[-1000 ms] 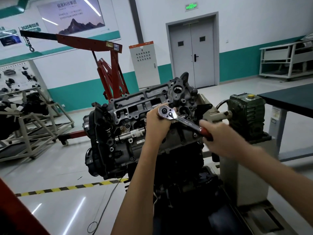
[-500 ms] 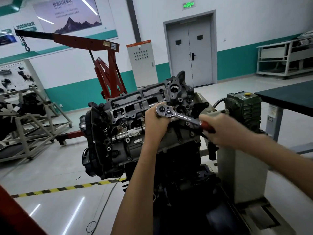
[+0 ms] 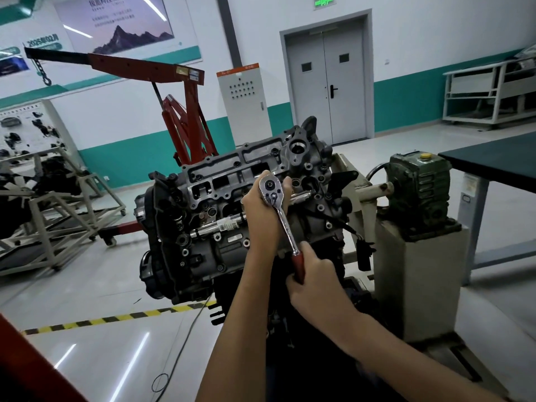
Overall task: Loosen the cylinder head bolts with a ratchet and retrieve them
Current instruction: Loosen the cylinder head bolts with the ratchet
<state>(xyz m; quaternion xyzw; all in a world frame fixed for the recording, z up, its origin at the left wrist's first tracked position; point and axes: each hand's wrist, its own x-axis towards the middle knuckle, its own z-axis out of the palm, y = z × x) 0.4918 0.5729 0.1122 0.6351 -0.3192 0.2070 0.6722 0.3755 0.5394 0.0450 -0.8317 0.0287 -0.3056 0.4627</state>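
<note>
Ratchet (image 3: 282, 220) stands with its head on the cylinder head (image 3: 220, 181), where the left hand (image 3: 262, 219) curls round it. Nearer, the right hand (image 3: 317, 278) grips its red handle.

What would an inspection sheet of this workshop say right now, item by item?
Surface: glossy floor with yellow-black tape; engine stand.
Job's things: ratchet seated on the cylinder head; bolt beneath it hidden.
Clutter: metal frames holding parts, far left.
Hands: left hand holds the ratchet's head; right hand grips its red handle.
Cables: thin cable trailing over the floor.
Surroundings: red hoist, grey double door, dark table.
</note>
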